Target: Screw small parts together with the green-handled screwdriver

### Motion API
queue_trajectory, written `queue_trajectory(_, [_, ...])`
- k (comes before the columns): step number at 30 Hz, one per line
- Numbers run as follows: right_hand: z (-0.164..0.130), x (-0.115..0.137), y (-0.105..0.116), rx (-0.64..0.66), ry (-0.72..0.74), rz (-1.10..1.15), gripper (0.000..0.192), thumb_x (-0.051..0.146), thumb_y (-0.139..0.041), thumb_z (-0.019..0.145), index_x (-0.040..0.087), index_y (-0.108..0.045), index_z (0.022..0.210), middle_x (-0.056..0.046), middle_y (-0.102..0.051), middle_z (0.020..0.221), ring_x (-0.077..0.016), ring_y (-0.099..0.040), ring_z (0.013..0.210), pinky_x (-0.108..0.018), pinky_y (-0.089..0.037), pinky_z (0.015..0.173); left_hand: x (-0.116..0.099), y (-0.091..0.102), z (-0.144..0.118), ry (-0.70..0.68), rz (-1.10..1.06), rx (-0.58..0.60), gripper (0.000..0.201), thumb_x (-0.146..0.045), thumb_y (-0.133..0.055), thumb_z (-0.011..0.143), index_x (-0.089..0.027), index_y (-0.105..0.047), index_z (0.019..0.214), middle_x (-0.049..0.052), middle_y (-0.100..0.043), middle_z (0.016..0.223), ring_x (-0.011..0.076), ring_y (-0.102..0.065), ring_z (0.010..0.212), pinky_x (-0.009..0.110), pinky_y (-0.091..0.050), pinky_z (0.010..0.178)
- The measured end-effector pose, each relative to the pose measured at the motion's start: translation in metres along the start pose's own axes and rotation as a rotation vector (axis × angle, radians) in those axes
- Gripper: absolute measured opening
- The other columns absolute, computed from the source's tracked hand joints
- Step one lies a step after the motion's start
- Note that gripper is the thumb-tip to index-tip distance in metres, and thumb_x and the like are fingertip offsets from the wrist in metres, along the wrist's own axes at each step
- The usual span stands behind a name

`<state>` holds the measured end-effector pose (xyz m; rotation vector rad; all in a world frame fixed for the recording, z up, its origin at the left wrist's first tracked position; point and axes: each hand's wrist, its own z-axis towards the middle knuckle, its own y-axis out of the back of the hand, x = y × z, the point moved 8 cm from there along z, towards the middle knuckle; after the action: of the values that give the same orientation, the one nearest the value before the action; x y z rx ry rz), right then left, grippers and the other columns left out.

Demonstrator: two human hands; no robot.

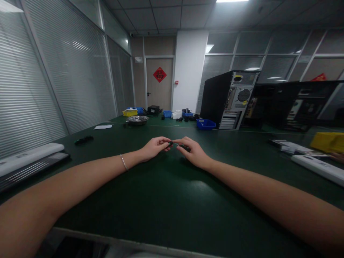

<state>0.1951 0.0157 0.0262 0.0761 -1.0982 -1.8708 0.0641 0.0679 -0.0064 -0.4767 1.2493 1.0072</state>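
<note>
Both my arms reach out over the dark green table [166, 200] and my hands meet at its middle. My left hand [154, 147], with a thin bracelet on its wrist, pinches a small black part [170, 143] between its fingertips. My right hand [192, 151] closes on another small black piece [185, 146], and a thin light bit bridges the two parts. Both pieces are too small to name. The hands hover just above the tabletop.
A black object [84, 139] lies at the left, with keyboards [29, 161] by the left edge. A metal bowl [137, 120], a yellow bin [130, 113] and a blue bin [205, 124] sit at the back, a computer tower [229, 98] stands behind, and a yellow bin [328, 141] is right.
</note>
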Motion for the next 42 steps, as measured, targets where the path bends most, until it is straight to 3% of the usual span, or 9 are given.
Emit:
queue_trajectory(6, [0.000,-0.001,-0.006,0.028,0.005,-0.049,0.031,0.023,-0.054,0.084,0.027,-0.061,0.114,-0.005,-0.058,0.093,-0.0169,-0.056,0.081,-0.030,-0.045,0.071,-0.005,0.004,-0.005,-0.028,0.113,-0.010,0.034,-0.031,-0.057,0.081,-0.013,-0.061,0.109,0.010,-0.064,0.099,0.0176,-0.058,0.084,0.034,-0.046,0.078])
queue_trajectory(9, [0.000,-0.001,-0.007,0.030,0.004,-0.059,0.029,0.023,-0.054,0.084,0.026,-0.062,0.112,-0.005,-0.058,0.093,-0.0170,-0.056,0.080,-0.030,-0.046,0.072,-0.009,0.003,-0.006,-0.068,0.185,0.009,0.035,-0.028,-0.060,0.078,-0.016,-0.060,0.111,0.010,-0.062,0.105,0.0194,-0.057,0.091,0.035,-0.044,0.083])
queue_trajectory(13, [0.001,0.000,-0.005,0.026,-0.005,-0.065,0.030,0.024,-0.054,0.084,0.027,-0.061,0.113,-0.005,-0.058,0.093,-0.0174,-0.056,0.081,-0.029,-0.046,0.069,-0.013,0.002,-0.006,-0.135,0.141,0.021,0.030,-0.021,-0.061,0.077,-0.016,-0.060,0.106,0.008,-0.061,0.103,0.0186,-0.057,0.093,0.034,-0.044,0.085])
queue_trajectory(16, [0.001,0.002,-0.005,0.024,-0.010,-0.066,0.032,0.023,-0.053,0.085,0.027,-0.059,0.116,-0.005,-0.058,0.094,-0.0176,-0.056,0.082,-0.029,-0.046,0.068,-0.011,0.004,-0.004,-0.125,0.150,0.007,0.027,-0.021,-0.059,0.078,-0.015,-0.061,0.104,0.008,-0.062,0.098,0.0174,-0.059,0.086,0.034,-0.046,0.083])
queue_trajectory(20, [0.001,0.003,-0.004,0.028,-0.002,-0.058,0.033,0.023,-0.053,0.085,0.027,-0.057,0.117,-0.005,-0.058,0.095,-0.0178,-0.056,0.083,-0.029,-0.045,0.069,-0.010,0.009,-0.004,-0.126,0.171,-0.014,0.028,-0.023,-0.061,0.077,-0.016,-0.063,0.104,0.008,-0.063,0.101,0.0197,-0.058,0.093,0.035,-0.044,0.086])
queue_trajectory(42, [-0.003,0.006,-0.002,0.023,0.060,-0.036,0.030,0.023,-0.051,0.087,0.023,-0.057,0.116,-0.006,-0.058,0.096,-0.0173,-0.055,0.085,-0.030,-0.045,0.075,-0.004,0.002,-0.004,-0.007,-0.116,-0.001,0.029,-0.020,-0.066,0.074,-0.011,-0.065,0.102,0.010,-0.066,0.094,0.0155,-0.059,0.081,0.033,-0.045,0.078])
